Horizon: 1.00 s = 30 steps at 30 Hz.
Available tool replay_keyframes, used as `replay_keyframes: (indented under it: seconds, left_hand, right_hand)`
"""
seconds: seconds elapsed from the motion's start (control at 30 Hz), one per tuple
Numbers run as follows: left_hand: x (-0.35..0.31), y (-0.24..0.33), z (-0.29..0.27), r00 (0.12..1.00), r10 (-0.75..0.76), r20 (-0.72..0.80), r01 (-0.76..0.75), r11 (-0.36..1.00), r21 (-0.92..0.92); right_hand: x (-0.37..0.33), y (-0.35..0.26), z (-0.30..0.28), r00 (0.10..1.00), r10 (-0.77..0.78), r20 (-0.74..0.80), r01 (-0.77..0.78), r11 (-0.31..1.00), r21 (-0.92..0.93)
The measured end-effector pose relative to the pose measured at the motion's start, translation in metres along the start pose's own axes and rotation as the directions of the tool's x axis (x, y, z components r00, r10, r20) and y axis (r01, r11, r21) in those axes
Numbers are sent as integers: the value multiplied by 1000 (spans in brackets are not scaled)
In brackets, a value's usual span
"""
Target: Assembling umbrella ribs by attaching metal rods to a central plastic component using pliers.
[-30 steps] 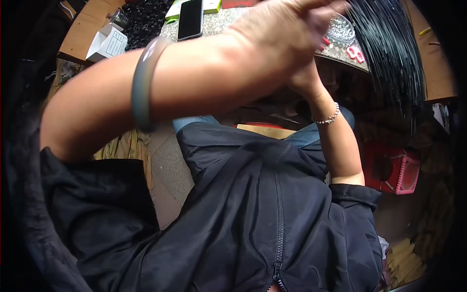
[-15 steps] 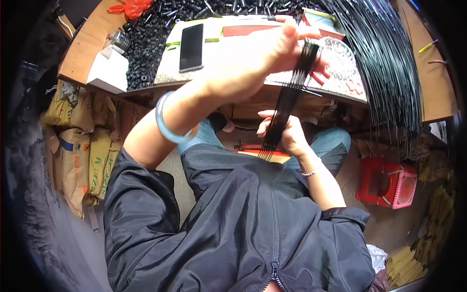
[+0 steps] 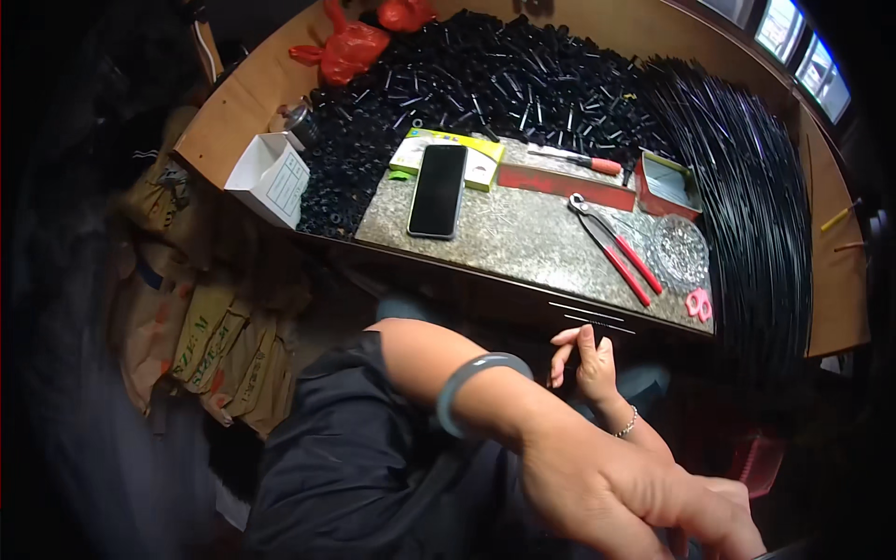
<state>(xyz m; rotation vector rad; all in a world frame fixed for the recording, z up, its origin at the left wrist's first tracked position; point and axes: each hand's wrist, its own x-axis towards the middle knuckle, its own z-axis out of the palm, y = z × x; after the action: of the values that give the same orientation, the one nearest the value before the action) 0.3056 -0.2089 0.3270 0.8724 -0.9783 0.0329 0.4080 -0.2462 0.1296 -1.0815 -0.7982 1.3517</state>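
My left forearm, with a grey-blue bangle (image 3: 471,383), crosses from the left toward the lower right. My left hand (image 3: 644,495) is there with its fingers curled down. A dark edge shows beside the fingertips at the picture's rim, too little to name. Below the bench's front edge is my right hand (image 3: 595,369), wearing a thin bracelet (image 3: 627,422). Its fingers are loosely bent and apart, with nothing clearly between them. Thin pale lines (image 3: 597,319) glint just above its fingertips; I cannot tell what they belong to.
On the speckled board (image 3: 504,233) lie a phone (image 3: 437,191), red-handled pincers (image 3: 616,247), a red-handled tool (image 3: 597,165), a glass dish (image 3: 679,250) and pink scissors handles (image 3: 699,304). Black parts (image 3: 476,79) are heaped behind, long black rods (image 3: 747,187) at right, a white box (image 3: 271,182) at left.
My left hand has swung from above the board to the lower right. The bundle of thin black rods between my hands no longer shows. The view has tilted up, showing more bench.
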Motion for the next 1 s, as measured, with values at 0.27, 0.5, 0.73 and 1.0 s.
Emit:
replay_keyframes:
  seconds: [0.27,0.5,0.73,1.0]
  left_hand:
    - [-23,31,-59,986,-128,108,92,953,289]
    - [-133,76,-300,349,429,-833,900,-401,171]
    - [-125,65,-369,139,535,-833,816,-539,-210]
    - [-153,129,-384,108,549,-829,971,-237,-31]
  right_hand:
    - [8,-5,-10,999,-5,-48,3,1000,-26]
    - [10,-2,-15,1000,15,20,-16,998,62]
    - [9,-5,-23,999,14,-31,-13,998,62]
    - [9,-6,-27,1000,8,-21,-7,998,55]
